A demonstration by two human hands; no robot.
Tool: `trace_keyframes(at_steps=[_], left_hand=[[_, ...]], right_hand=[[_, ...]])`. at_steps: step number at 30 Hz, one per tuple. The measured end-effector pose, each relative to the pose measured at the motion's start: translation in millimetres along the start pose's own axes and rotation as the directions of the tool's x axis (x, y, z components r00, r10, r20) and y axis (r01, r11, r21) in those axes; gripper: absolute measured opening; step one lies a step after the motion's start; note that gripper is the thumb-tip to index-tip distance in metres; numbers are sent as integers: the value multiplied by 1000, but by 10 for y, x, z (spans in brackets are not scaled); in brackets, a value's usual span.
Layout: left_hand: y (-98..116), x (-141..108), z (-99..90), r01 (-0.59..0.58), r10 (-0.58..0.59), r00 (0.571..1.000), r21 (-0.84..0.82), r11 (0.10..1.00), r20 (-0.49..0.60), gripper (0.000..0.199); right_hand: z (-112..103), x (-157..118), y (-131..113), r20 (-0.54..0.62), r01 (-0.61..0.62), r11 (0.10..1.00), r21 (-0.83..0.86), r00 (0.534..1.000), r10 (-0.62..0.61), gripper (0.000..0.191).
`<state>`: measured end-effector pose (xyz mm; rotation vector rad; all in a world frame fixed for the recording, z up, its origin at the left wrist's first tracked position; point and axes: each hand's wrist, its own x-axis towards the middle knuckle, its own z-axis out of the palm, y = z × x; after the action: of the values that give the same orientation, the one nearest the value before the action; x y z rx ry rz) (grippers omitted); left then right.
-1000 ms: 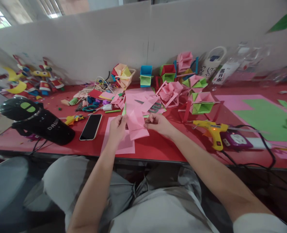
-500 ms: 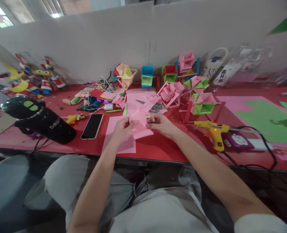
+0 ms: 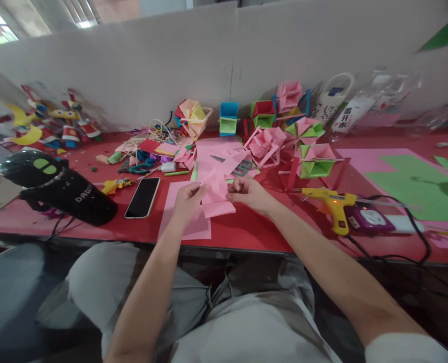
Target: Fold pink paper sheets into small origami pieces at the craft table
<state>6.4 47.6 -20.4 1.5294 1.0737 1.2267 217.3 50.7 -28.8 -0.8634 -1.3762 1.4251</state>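
Pinched in my left hand [image 3: 189, 200] is the left side of a folded pink paper piece [image 3: 217, 200], held above the red table. My right hand [image 3: 249, 194] is at the piece's right edge with its fingers curled and pressed together; whether it grips the paper is too small to tell. A flat pink sheet [image 3: 171, 217] lies partly under my left hand. Behind the folded piece, grey scissors [image 3: 242, 166] rest on more pink paper [image 3: 205, 148], partly covered by a pink strip.
A phone [image 3: 143, 197] and a black tumbler [image 3: 68, 189] lie to the left. On the right are a yellow glue gun [image 3: 337, 206], a purple power socket [image 3: 371, 220] and cables. Folded paper models [image 3: 317, 161] and craft scraps [image 3: 159, 148] stand behind.
The folded pink piece has shifted slightly left and turned a little between my hands. Both hands stay close to where they were, and the view has moved slightly.
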Motion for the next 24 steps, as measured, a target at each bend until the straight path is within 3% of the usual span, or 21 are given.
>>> trace_keyframes(at_steps=[6, 8, 11, 14, 18, 24], left_hand=[[39, -20, 47, -83, 86, 992, 42, 996, -92, 34], [56, -41, 101, -106, 115, 987, 84, 991, -110, 36], [49, -69, 214, -126, 135, 987, 97, 987, -88, 34], [10, -78, 310, -156, 160, 986, 76, 985, -46, 29], [-40, -66, 332, -91, 91, 995, 14, 996, -28, 26], [-68, -58, 300, 25, -26, 1000, -96, 995, -13, 32]], right_hand=[[47, -3, -55, -72, -57, 993, 102, 995, 64, 42], [83, -4, -72, -101, -69, 989, 127, 992, 82, 53], [128, 3, -61, -116, -56, 994, 91, 991, 66, 71], [145, 7, -41, -132, 2, 999, 38, 991, 3, 67], [144, -8, -75, -157, 8, 1000, 17, 988, -5, 66], [127, -20, -106, -100, -18, 999, 51, 995, 23, 65]])
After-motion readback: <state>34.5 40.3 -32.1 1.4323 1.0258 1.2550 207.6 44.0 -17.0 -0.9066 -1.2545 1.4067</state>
